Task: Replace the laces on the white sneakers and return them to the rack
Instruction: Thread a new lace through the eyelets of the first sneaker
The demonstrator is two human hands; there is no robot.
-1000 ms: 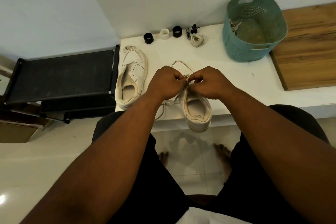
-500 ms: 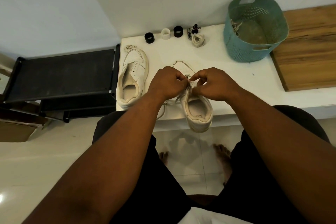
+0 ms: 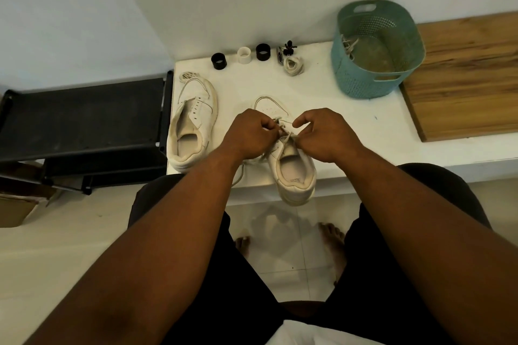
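Since the earlier frames both hands have drawn slightly apart, the left hand (image 3: 249, 134) and right hand (image 3: 325, 134) each pinching the lace (image 3: 283, 131) over the near sneaker (image 3: 291, 171), whose heel overhangs the bench (image 3: 350, 126) edge, with the second sneaker (image 3: 193, 123) lying left.

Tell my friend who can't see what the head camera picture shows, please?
Two hands, left hand and right hand, pinch a lace over a white sneaker at the edge of a white table. A second sneaker without laces lies beside it, and a teal basket stands behind.
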